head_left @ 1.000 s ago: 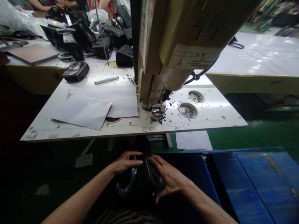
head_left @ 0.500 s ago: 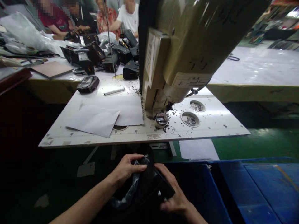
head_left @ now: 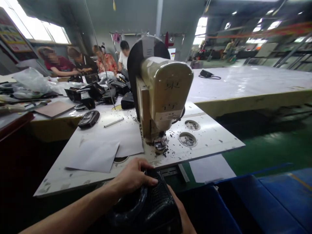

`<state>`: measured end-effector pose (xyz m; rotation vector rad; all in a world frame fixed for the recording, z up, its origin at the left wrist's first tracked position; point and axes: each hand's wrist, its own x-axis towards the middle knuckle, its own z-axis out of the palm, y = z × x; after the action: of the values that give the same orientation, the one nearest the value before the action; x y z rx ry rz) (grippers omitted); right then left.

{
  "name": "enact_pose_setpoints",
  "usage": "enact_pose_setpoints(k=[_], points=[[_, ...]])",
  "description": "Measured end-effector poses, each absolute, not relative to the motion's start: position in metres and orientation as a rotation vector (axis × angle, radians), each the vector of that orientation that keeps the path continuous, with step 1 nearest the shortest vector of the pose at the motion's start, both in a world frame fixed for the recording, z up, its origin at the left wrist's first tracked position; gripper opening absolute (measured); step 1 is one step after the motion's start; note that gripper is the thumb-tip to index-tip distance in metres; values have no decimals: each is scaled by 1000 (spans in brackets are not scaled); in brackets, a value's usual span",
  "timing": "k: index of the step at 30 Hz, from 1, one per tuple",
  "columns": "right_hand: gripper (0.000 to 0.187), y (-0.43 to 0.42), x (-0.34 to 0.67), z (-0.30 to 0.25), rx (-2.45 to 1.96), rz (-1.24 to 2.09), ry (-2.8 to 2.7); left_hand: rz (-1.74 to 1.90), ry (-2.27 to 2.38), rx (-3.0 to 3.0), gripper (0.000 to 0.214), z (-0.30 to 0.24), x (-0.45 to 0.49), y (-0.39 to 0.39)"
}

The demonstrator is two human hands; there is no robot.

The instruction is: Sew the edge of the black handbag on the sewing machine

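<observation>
A black handbag (head_left: 162, 201) with a textured, glossy surface is held low in front of me, at the table's near edge. My left hand (head_left: 137, 174) grips its upper edge, thumb on top and fingers over the far side. A curved handle (head_left: 134, 209), apparently wrapped in clear plastic, hangs below that hand. My right hand (head_left: 182, 211) clasps the bag's right side, its fingers partly hidden behind the bag. Beyond the bag stands a sewing machine (head_left: 168, 87), its small metal-topped post (head_left: 160, 145) surrounded by dark scraps.
White sheets (head_left: 95, 156) and a small dark case (head_left: 89, 119) lie on the machine table (head_left: 214, 143). Several black bags (head_left: 95, 91) and plastic wrap crowd the back table, where several people sit. A blue bin (head_left: 209, 208) stands at lower right.
My view has tilted up, showing more of the room. The handbag has come up nearer the table edge and turned, with both hands still on it.
</observation>
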<state>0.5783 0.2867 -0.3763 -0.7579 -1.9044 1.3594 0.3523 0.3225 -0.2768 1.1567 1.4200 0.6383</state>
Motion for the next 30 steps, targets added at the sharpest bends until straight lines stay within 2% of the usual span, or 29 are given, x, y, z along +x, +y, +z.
enact_pose_setpoints(k=[4, 10, 13, 22, 28, 30], points=[[94, 306, 568, -355, -711, 1482, -1641, 616, 1504, 1222, 28, -271, 358, 364], [78, 333, 565, -346, -775, 1566, -1480, 579, 1634, 1166, 42, -265, 360, 406], [79, 346, 564, -347, -809, 1639, -1405, 557, 1697, 1123, 48, -266, 357, 418], [70, 369, 569, -349, -887, 1493, -1619, 536, 1755, 1152, 46, -282, 355, 446], [51, 377, 566, -334, -925, 1535, -1634, 492, 1737, 1079, 38, -280, 356, 453], [55, 377, 570, -331, -974, 1561, -1619, 483, 1742, 1073, 39, -280, 356, 455]])
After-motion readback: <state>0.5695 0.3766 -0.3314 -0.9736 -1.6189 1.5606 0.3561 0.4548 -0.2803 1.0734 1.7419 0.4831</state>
